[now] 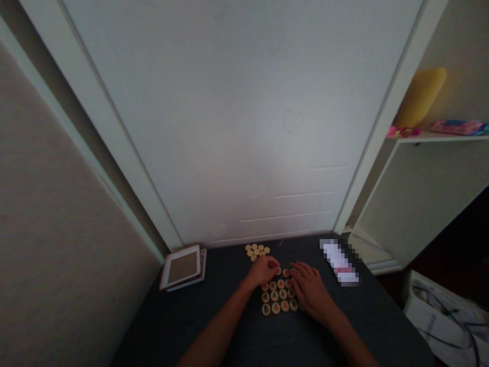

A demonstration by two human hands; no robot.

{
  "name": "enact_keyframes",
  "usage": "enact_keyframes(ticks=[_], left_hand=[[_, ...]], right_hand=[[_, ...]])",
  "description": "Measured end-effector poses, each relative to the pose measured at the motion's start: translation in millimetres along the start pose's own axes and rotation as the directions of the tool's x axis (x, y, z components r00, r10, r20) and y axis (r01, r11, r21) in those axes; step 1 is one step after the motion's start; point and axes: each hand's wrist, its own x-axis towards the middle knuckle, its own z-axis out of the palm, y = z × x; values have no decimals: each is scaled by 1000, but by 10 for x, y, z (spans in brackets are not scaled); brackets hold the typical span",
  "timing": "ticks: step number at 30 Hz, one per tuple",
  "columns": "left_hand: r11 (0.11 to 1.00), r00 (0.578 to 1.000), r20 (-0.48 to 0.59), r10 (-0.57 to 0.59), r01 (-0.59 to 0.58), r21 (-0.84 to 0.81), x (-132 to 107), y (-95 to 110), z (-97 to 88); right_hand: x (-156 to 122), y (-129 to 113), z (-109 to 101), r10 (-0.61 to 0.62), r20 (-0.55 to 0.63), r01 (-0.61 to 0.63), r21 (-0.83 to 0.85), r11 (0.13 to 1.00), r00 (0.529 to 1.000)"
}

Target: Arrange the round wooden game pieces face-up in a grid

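Dark surface (173, 316) against white door panel (214, 127). Picture discs (284, 306) laid in rows on surface; plain discs (255, 247) clustered near panel. Left hand (263, 270): fingertips at back-row disc (278, 271); cannot tell whether grip closed. Right hand (310, 289): grip open, fingers extended over right end of rows.

Lighting: dim, diffuse. A broad pale sheen lies on the white panel (263, 137); the tabletop (183, 321) reads dark. Print on the discs (284, 306) is soft. Pixel blocks mask the phone (340, 262). Wide-angle distortion stretches the outer edges.
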Motion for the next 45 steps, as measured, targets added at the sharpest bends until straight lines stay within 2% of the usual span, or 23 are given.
enact_keyframes(ticks=[8,18,25,37,41,45], left_hand=[[990,997,41,-59,53,134,81,-74,57],[977,991,98,-92,71,202,49,-95,99],[975,987,134,-88,58,215,32,-98,120],[985,994,105,-24,6,171,-28,-64,108],[991,999,20,39,-42,124,-75,-76,-29],[993,993,-93,72,-63,96,-125,-190,-332]], right_hand=[[5,55,119,6,69,-3,-49,999,998],[18,-12,71,32,99,-27,-51,998,995],[30,-18,62,39,107,-32,-66,997,994],[66,-57,9,21,101,-17,-44,999,995],[44,-40,-29,31,84,-29,-24,999,996],[7,-40,-89,25,83,-25,-2,1000,996]])
